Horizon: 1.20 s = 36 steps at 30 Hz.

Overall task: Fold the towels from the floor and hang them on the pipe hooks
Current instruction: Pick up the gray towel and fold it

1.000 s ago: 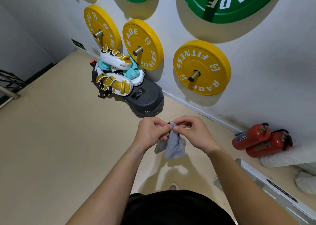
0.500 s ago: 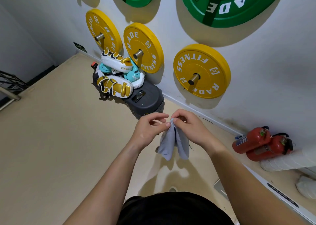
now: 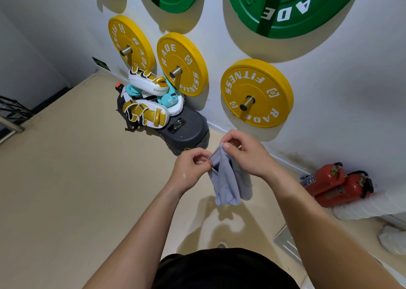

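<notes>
A small grey towel [image 3: 226,179] hangs folded in front of me, above the beige floor. My left hand [image 3: 191,168] pinches its upper left edge. My right hand [image 3: 243,154] pinches the top edge just to the right, thumb on the hem. The two hands are close together. On the white wall ahead, a metal pipe peg [image 3: 247,103] sticks out of a yellow weight plate [image 3: 257,93]; two more yellow plates with a peg [image 3: 175,72] and another peg [image 3: 125,51] sit further left.
Boxing pads and teal gear [image 3: 149,104] are piled on a black case [image 3: 186,132] against the wall. Two red fire extinguishers [image 3: 338,184] lie at the right by white wrapped pipes [image 3: 369,209]. Green plates [image 3: 292,5] hang higher up. A metal rack [image 3: 11,113] stands at far left.
My hands rose a little and drew slightly apart. The bunched towel has opened out and now hangs longer and flatter below my fingers.
</notes>
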Each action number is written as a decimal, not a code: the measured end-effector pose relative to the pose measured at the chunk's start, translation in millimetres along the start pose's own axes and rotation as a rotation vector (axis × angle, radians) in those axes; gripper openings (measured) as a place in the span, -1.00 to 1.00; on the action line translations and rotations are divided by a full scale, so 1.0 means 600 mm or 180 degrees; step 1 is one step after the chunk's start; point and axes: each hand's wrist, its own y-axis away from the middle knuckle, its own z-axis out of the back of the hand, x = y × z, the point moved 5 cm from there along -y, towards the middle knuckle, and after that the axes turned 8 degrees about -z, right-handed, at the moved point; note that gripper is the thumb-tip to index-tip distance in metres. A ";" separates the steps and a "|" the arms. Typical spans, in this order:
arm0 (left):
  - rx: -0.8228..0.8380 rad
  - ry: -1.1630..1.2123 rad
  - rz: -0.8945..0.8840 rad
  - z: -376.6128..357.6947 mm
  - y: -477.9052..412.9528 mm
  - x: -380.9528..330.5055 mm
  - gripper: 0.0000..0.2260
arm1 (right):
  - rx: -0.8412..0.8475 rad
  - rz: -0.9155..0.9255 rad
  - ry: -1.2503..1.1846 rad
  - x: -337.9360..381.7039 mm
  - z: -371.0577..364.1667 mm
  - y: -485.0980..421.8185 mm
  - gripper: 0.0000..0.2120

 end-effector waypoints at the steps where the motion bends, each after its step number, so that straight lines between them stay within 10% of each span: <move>1: 0.0012 -0.0052 0.0077 0.004 0.001 0.011 -0.83 | -0.0017 0.0008 -0.0003 0.002 0.006 -0.003 -0.85; 24: -0.1355 -0.0448 0.1081 0.142 0.038 0.108 -0.83 | -0.0868 -0.0604 -0.0035 -0.069 0.094 -0.027 -0.89; 36: 0.0136 -0.1221 0.0501 0.141 0.028 0.064 -0.82 | -0.1331 -0.1317 0.0176 -0.126 0.106 -0.021 -0.83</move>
